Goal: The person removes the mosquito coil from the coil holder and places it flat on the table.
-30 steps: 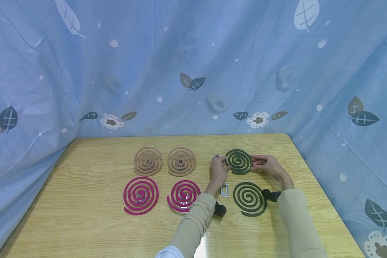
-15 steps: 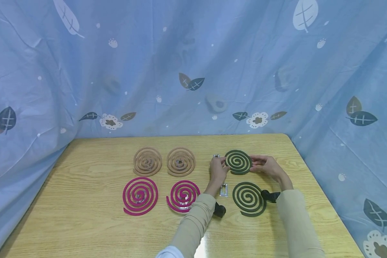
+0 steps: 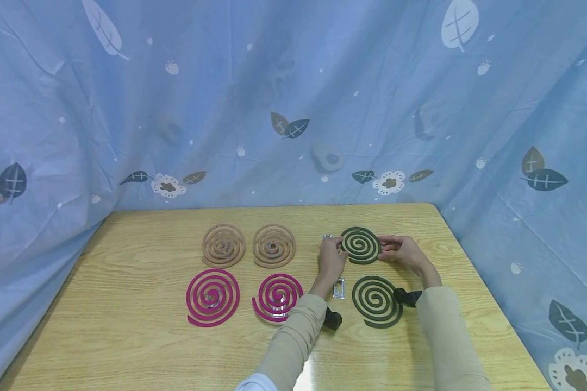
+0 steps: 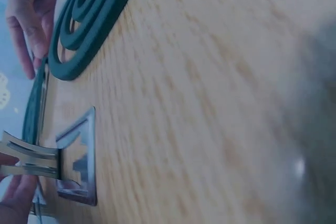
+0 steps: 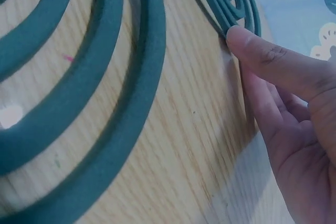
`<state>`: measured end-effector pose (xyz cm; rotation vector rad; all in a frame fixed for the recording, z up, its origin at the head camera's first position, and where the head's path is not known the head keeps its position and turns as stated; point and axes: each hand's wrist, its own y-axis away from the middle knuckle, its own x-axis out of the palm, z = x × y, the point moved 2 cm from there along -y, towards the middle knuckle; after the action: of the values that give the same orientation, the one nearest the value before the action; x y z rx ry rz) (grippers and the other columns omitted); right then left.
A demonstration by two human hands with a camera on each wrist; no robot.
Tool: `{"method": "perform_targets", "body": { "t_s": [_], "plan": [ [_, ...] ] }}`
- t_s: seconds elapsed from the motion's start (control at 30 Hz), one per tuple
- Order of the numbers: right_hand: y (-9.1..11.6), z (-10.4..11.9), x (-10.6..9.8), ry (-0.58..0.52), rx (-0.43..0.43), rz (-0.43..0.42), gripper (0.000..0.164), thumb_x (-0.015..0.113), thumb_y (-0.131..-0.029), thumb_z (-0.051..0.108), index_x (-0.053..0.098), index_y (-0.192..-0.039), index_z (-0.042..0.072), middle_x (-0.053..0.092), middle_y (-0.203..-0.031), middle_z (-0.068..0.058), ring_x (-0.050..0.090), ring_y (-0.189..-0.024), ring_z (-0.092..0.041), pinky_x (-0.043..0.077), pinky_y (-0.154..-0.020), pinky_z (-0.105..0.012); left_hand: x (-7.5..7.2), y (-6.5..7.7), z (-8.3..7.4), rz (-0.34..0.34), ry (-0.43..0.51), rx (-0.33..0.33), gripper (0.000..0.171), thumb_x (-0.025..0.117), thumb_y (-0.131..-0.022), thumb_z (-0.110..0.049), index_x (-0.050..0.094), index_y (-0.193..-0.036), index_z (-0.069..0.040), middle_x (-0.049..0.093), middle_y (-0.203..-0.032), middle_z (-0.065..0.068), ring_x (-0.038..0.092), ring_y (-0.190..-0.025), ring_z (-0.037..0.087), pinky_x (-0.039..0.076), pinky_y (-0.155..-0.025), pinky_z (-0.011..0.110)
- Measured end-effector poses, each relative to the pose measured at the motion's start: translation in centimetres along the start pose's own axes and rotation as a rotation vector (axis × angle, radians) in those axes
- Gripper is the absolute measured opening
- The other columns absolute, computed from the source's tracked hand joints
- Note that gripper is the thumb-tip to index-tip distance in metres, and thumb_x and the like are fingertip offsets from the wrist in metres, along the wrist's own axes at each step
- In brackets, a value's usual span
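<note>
My left hand (image 3: pixel 331 258) pinches the left edge of the far green mosquito coil (image 3: pixel 361 245) with thumb and forefinger. At the coil's right edge is my right hand (image 3: pixel 405 252); in the right wrist view its thumb (image 5: pixel 244 40) presses the rim, the other fingers lying lower. Both hands thus hold the coil between them, seen almost edge-on in the left wrist view. A second green mosquito coil (image 3: pixel 378 302) lies nearer, on the table. Just beyond my left hand a metal coil stand (image 3: pixel 327 237) peeks out, and another metal stand (image 4: pixel 76 156) lies left of the near green coil.
On the wooden table (image 3: pixel 127 336), two tan coils (image 3: pixel 224 245) lie at the back left, with two magenta coils (image 3: pixel 213 297) in front of them. Metal stands show through their gaps. My left sleeve (image 3: pixel 293 336) passes over the right magenta coil's edge. A blue patterned curtain (image 3: pixel 293 81) surrounds the table.
Both hands keep their hold on the far green coil, almost still. The whole head view has shifted very slightly.
</note>
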<state>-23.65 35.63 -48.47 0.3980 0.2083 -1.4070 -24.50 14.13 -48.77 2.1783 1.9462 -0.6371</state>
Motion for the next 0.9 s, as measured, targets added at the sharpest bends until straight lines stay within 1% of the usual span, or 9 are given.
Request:
{"method": "perform_targets", "body": {
  "t_s": [0.03,0.13,0.27,0.37,0.47,0.6,0.67,0.73,0.9],
  "plan": [
    [0.1,0.0,0.0,0.003,-0.007,-0.003,0.056,0.07,-0.085,-0.001,0.044,-0.133,-0.015,0.059,-0.118,-0.03,0.063,-0.086,-0.004,0.057,-0.075,-0.019,0.0,0.0,-0.1,0.006,-0.002,0.011,0.039,0.069,-0.081,0.009,0.061,-0.119,0.009,0.06,-0.094,0.018,0.054,-0.083,0.022,0.049,-0.067,0.021],
    [0.6,0.1,-0.1,-0.006,-0.025,-0.036,0.055,0.069,-0.086,0.001,0.045,-0.134,-0.013,0.055,-0.123,-0.033,0.064,-0.088,-0.003,0.056,-0.076,-0.018,-0.1,0.1,-0.6,0.029,0.009,0.047,0.038,0.068,-0.083,0.008,0.061,-0.12,0.008,0.061,-0.105,0.018,0.058,-0.094,0.026,0.052,-0.077,0.023],
    [1.4,0.1,-0.3,-0.002,-0.087,-0.088,0.052,0.067,-0.089,0.006,0.046,-0.134,-0.011,0.052,-0.126,-0.033,0.063,-0.092,-0.002,0.055,-0.078,-0.018,-0.3,0.3,-1.4,0.072,0.044,0.097,0.038,0.067,-0.087,0.001,0.061,-0.124,0.001,0.062,-0.118,0.015,0.06,-0.104,0.029,0.054,-0.082,0.024],
    [1.9,0.2,-0.3,-0.001,-0.142,-0.11,0.05,0.065,-0.092,0.01,0.047,-0.134,-0.01,0.051,-0.129,-0.032,0.062,-0.095,-0.001,0.056,-0.081,-0.02,-0.5,0.6,-2.1,0.104,0.081,0.132,0.037,0.067,-0.088,-0.003,0.062,-0.125,-0.003,0.063,-0.123,0.011,0.059,-0.108,0.031,0.055,-0.085,0.03],
    [2.4,0.5,0.0,0.0,-0.184,-0.116,0.048,0.064,-0.093,0.013,0.048,-0.133,-0.009,0.05,-0.131,-0.031,0.06,-0.097,0.001,0.057,-0.083,-0.022,-0.8,1.0,-2.8,0.122,0.09,0.168,0.036,0.069,-0.088,-0.004,0.063,-0.123,-0.004,0.065,-0.122,0.008,0.059,-0.107,0.031,0.055,-0.087,0.036],
    [3.2,1.2,0.7,0.057,-0.222,-0.119,0.045,0.061,-0.095,0.018,0.052,-0.132,-0.007,0.052,-0.132,-0.027,0.058,-0.099,0.004,0.055,-0.084,-0.02,-1.5,1.6,-3.3,0.132,0.082,0.214,0.035,0.072,-0.085,-0.007,0.066,-0.12,-0.005,0.068,-0.115,0.008,0.061,-0.102,0.028,0.055,-0.087,0.037],
    [3.6,1.5,1.1,0.084,-0.235,-0.12,0.043,0.06,-0.096,0.02,0.054,-0.13,-0.005,0.054,-0.132,-0.024,0.058,-0.1,0.005,0.054,-0.084,-0.017,-1.9,2.0,-3.4,0.146,0.089,0.219,0.036,0.073,-0.085,-0.008,0.066,-0.12,-0.006,0.068,-0.114,0.008,0.061,-0.102,0.027,0.055,-0.087,0.038],
    [4.0,1.7,1.5,0.086,-0.249,-0.115,0.041,0.059,-0.097,0.019,0.055,-0.13,-0.005,0.054,-0.132,-0.023,0.059,-0.101,0.003,0.053,-0.085,-0.017,-2.4,2.5,-3.4,0.163,0.106,0.209,0.036,0.073,-0.085,-0.01,0.065,-0.121,-0.007,0.068,-0.114,0.006,0.061,-0.103,0.027,0.054,-0.089,0.04],
    [5.2,2.6,2.8,0.089,-0.303,-0.124,0.036,0.057,-0.097,0.016,0.057,-0.128,-0.004,0.056,-0.129,-0.024,0.061,-0.105,-0.008,0.05,-0.087,-0.013,-3.5,3.6,-3.2,0.181,0.132,0.18,0.034,0.072,-0.086,-0.013,0.067,-0.12,-0.012,0.068,-0.114,-0.001,0.061,-0.106,0.026,0.052,-0.093,0.042]
  ]
}}
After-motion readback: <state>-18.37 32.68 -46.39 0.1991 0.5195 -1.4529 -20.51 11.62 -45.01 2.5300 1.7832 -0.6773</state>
